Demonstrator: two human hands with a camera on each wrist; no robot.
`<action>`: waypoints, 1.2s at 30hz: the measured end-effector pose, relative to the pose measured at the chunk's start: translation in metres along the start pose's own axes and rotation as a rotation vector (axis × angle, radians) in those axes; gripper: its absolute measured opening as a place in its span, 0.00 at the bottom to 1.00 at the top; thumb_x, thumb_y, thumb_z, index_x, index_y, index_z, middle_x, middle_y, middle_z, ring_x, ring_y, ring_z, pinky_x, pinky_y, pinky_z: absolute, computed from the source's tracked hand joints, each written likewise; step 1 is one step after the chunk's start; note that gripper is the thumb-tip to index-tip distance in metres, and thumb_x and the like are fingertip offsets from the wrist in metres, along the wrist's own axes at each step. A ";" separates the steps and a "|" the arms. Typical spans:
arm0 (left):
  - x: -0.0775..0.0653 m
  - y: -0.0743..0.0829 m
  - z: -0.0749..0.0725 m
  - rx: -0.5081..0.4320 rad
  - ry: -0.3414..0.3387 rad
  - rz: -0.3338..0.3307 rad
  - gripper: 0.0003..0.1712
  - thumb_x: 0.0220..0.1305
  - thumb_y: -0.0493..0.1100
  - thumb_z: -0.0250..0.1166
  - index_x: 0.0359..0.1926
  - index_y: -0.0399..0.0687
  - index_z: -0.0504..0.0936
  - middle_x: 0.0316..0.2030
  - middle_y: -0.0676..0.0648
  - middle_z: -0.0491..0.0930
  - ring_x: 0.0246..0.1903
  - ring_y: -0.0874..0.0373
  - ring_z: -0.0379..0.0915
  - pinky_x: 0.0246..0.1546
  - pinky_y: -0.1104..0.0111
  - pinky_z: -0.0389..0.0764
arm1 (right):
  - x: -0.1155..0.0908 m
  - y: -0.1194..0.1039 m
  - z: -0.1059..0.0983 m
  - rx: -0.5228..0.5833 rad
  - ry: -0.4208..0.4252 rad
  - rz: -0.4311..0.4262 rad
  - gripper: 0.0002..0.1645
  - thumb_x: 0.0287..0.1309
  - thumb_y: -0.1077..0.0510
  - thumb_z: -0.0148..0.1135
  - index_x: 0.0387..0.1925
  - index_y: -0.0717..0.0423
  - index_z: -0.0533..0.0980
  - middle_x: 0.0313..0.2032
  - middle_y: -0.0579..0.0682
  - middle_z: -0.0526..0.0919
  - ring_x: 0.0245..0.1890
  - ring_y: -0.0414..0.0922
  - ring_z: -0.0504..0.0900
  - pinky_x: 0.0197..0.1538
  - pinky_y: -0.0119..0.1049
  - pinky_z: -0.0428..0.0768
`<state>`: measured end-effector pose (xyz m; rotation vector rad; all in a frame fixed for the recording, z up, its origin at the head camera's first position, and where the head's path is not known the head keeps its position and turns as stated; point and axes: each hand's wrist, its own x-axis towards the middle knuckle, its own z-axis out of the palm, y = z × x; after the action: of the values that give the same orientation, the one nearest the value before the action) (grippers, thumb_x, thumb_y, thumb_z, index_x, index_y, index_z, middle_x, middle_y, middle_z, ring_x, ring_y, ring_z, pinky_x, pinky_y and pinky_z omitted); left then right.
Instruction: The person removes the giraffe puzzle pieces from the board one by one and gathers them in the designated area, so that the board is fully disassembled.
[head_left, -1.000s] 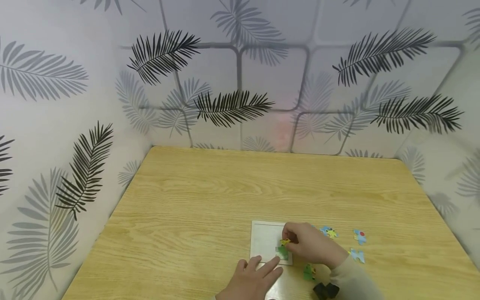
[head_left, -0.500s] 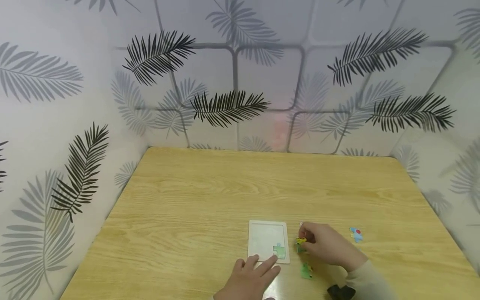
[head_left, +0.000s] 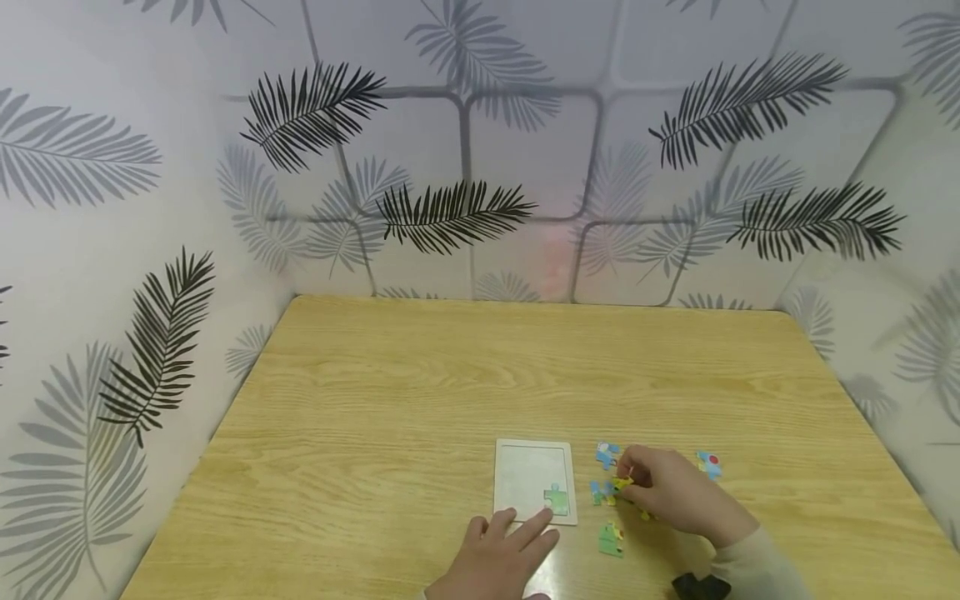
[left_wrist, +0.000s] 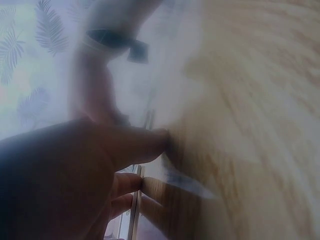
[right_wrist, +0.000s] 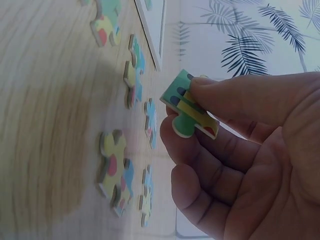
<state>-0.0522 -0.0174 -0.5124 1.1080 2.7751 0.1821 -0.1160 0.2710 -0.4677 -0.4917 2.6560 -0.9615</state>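
Observation:
My right hand [head_left: 678, 496] pinches a puzzle piece [right_wrist: 187, 107] between thumb and fingers, just above the table right of a white puzzle tray [head_left: 521, 518]. Green, yellow and red show on the piece. In the tray's lower right corner lies one green puzzle piece [head_left: 556, 502]; the rest of its bed shows pale. With spread fingers, my left hand [head_left: 495, 557] rests along the tray's lower edge, fingertips on the rim. The left wrist view is dim and blurred, showing the thumb [left_wrist: 135, 145] of this hand close by the tray's edge.
Loose puzzle pieces lie right of the tray: a blue one [head_left: 607, 454], a blue-green one [head_left: 602, 493], a green one [head_left: 611, 540] and a blue one with a red dot [head_left: 708, 464]. A patterned wall [head_left: 420, 275] stands behind the wooden table [head_left: 360, 375].
My right hand has moved right from over the tray to among the loose pieces, still pinching a puzzle piece. My left hand has stayed at the tray's lower edge.

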 end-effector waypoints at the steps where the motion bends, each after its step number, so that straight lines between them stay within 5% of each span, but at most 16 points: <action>1: 0.000 0.000 0.000 -0.005 -0.004 0.001 0.36 0.67 0.67 0.57 0.72 0.64 0.66 0.75 0.59 0.60 0.65 0.48 0.66 0.52 0.50 0.71 | -0.001 0.001 0.000 -0.003 0.003 0.001 0.06 0.61 0.62 0.66 0.37 0.53 0.76 0.27 0.41 0.80 0.24 0.35 0.73 0.28 0.31 0.75; 21: 0.000 0.001 -0.002 0.035 -0.013 0.002 0.36 0.67 0.68 0.56 0.71 0.64 0.67 0.74 0.59 0.61 0.64 0.49 0.67 0.51 0.51 0.72 | -0.020 0.013 -0.007 -0.008 0.014 -0.003 0.02 0.63 0.60 0.66 0.36 0.53 0.80 0.25 0.39 0.78 0.24 0.33 0.70 0.29 0.31 0.72; 27: 0.001 0.000 0.002 0.008 -0.013 0.001 0.36 0.69 0.71 0.50 0.72 0.64 0.67 0.75 0.58 0.61 0.64 0.48 0.67 0.51 0.50 0.72 | -0.022 0.016 -0.009 -0.042 -0.036 0.002 0.03 0.63 0.57 0.67 0.32 0.50 0.81 0.30 0.37 0.82 0.29 0.32 0.74 0.34 0.31 0.76; 36: 0.001 0.000 0.001 0.012 -0.017 0.000 0.36 0.68 0.69 0.54 0.72 0.65 0.67 0.75 0.59 0.61 0.64 0.49 0.67 0.51 0.52 0.72 | -0.031 0.019 -0.007 -0.006 -0.082 0.015 0.03 0.62 0.57 0.68 0.32 0.50 0.83 0.31 0.37 0.82 0.30 0.31 0.76 0.36 0.30 0.77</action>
<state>-0.0532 -0.0167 -0.5136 1.1077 2.7646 0.1558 -0.0949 0.3009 -0.4701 -0.5011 2.5868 -0.9102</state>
